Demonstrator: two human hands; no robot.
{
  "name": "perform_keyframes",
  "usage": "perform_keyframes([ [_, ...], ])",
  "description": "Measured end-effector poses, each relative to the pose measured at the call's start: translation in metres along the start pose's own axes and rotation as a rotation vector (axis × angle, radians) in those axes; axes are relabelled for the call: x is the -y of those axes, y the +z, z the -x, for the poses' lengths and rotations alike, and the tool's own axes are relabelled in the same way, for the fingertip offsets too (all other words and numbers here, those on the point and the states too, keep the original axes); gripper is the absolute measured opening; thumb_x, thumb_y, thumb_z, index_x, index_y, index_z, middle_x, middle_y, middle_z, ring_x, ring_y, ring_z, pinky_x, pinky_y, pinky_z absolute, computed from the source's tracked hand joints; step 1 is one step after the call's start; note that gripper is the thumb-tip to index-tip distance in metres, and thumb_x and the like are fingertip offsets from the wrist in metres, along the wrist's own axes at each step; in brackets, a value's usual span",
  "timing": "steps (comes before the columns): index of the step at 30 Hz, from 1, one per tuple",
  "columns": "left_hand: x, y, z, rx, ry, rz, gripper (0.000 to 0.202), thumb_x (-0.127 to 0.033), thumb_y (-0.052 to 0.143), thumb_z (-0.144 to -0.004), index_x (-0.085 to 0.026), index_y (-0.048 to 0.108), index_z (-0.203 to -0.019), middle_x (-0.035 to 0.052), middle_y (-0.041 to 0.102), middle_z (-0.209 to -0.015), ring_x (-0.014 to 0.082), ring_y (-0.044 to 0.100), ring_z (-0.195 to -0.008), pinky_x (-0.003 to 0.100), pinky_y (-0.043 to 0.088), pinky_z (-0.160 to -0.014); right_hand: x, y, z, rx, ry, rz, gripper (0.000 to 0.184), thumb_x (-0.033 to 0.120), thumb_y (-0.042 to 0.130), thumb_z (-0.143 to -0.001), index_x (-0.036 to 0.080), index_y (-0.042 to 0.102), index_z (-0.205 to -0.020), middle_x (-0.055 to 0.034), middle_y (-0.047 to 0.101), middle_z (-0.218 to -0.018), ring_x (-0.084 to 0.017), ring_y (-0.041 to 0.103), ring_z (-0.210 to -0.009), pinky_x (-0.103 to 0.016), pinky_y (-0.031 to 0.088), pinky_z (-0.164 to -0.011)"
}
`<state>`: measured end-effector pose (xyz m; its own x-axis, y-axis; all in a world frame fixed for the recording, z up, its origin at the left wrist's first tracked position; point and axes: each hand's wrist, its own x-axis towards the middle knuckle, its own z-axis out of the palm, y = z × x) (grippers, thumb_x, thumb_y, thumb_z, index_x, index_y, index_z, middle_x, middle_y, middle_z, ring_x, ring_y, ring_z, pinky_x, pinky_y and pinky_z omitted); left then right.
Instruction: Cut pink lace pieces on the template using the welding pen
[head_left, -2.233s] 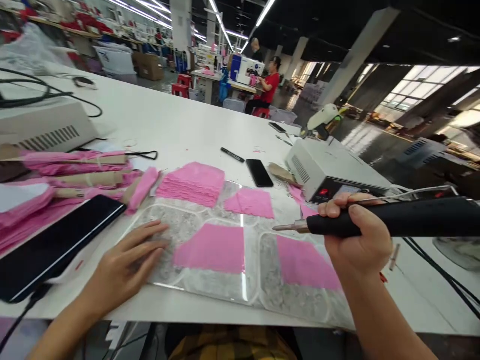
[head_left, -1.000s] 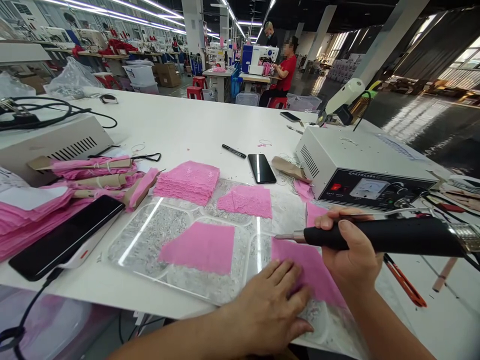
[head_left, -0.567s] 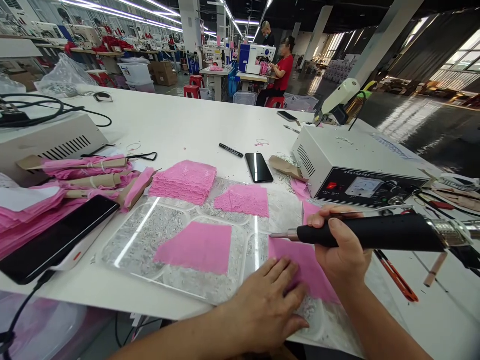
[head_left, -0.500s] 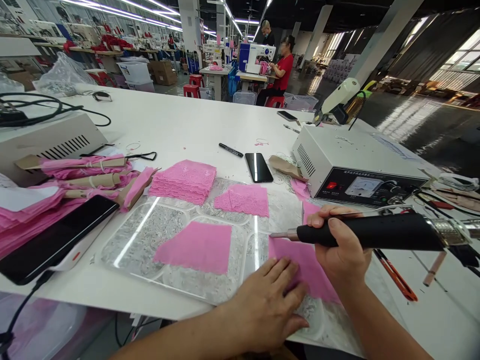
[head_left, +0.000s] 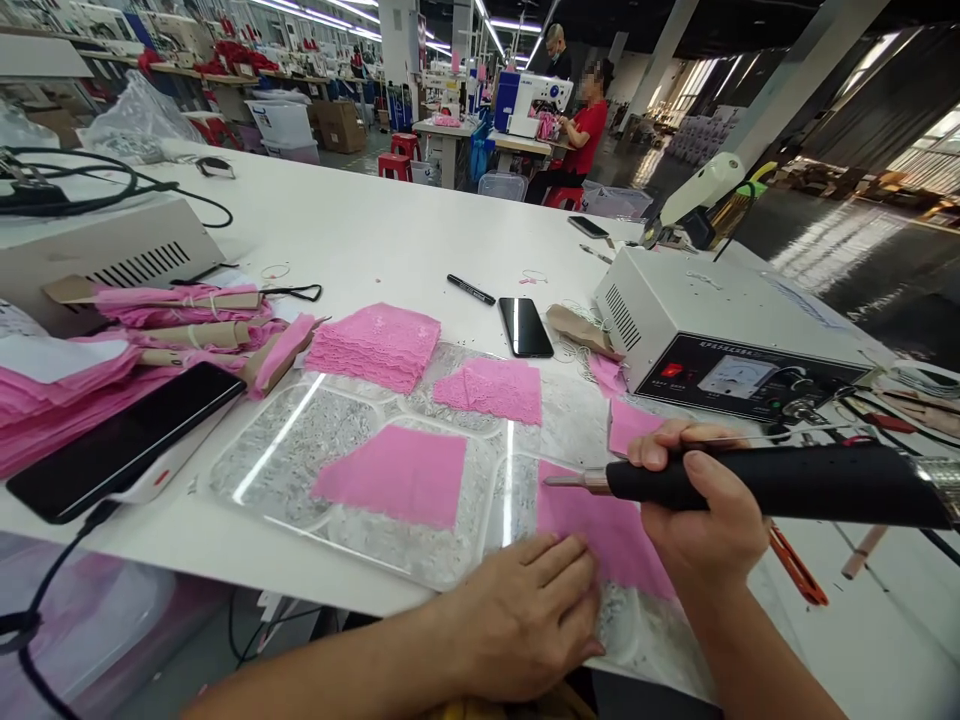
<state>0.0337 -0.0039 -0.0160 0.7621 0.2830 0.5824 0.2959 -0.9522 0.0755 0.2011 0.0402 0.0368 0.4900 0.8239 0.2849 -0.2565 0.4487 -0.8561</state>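
My right hand [head_left: 709, 500] is wrapped round the black handle of a corded hand tool [head_left: 810, 482] with a narrow metal tip. That tip points left, over the upper left corner of a pink fabric piece [head_left: 615, 535]. At the near left edge of this piece my left hand [head_left: 529, 615] rests with bent fingers closed on the fabric; the fingertips are partly hidden. Another pink cut piece [head_left: 401, 475] lies flat to the left on a clear patterned mat [head_left: 289, 455]. Behind it are a pink lace piece [head_left: 491, 390] and a stack of lace pieces [head_left: 375, 345].
A grey control box [head_left: 720, 325] with a dial stands at right, an orange cutter [head_left: 799, 570] in front. Behind the mat lie a phone [head_left: 526, 327] and a marker [head_left: 471, 289]. Pink bundles [head_left: 195, 335] and a large phone [head_left: 127, 440] are at left. A co-worker [head_left: 589, 130] sits beyond.
My left hand has drawn back slightly toward me, its spread fingers now bent together. The tool has shifted a little right, its tip now over the fabric rather than at its corner.
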Motion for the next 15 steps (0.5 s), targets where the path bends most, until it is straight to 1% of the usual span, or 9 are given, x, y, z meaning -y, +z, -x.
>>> perform_keyframes([
  [3, -0.0018, -0.0018, 0.0009, 0.013, -0.005, -0.001, 0.029, -0.029, 0.050, -0.097, -0.005, 0.065, -0.104, 0.0141, 0.067, -0.108, 0.0230, 0.062, -0.107, 0.032, 0.049, -0.096, 0.0000, -0.0002, 0.0024, 0.027, 0.002, 0.006, 0.012, 0.022, 0.061, -0.062, 0.020, 0.056, -0.072, 0.0031, 0.053, -0.071, -0.009, 0.049, -0.053, -0.029, 0.044, -0.056],
  [8, -0.0036, -0.0015, 0.0021, 0.100, -0.017, -0.004, 0.029, -0.032, 0.050, -0.098, -0.007, 0.064, -0.103, 0.0158, 0.067, -0.106, 0.0222, 0.062, -0.106, 0.032, 0.052, -0.091, 0.0000, 0.0006, 0.0043, 0.035, -0.007, 0.023, 0.013, 0.022, 0.062, -0.062, 0.020, 0.055, -0.073, 0.0028, 0.053, -0.070, -0.009, 0.049, -0.052, -0.030, 0.044, -0.055],
  [10, -0.0035, -0.0012, 0.0022, 0.091, -0.019, 0.004, 0.028, -0.031, 0.051, -0.097, -0.007, 0.064, -0.103, 0.0154, 0.067, -0.106, 0.0227, 0.062, -0.106, 0.032, 0.052, -0.091, -0.0003, 0.0008, 0.0043, 0.043, -0.013, 0.033, 0.012, 0.021, 0.062, -0.063, 0.020, 0.054, -0.072, 0.0028, 0.054, -0.071, -0.009, 0.050, -0.052, -0.030, 0.044, -0.056],
  [15, -0.0029, -0.0029, 0.0011, 0.013, -0.035, 0.033, 0.027, -0.027, 0.050, -0.097, -0.005, 0.065, -0.101, 0.0129, 0.067, -0.102, 0.0239, 0.063, -0.102, 0.031, 0.052, -0.092, -0.0006, -0.0002, 0.0028, 0.107, -0.014, 0.046, 0.009, 0.021, 0.063, -0.067, 0.020, 0.055, -0.071, 0.0026, 0.055, -0.072, -0.010, 0.052, -0.054, -0.031, 0.046, -0.058],
])
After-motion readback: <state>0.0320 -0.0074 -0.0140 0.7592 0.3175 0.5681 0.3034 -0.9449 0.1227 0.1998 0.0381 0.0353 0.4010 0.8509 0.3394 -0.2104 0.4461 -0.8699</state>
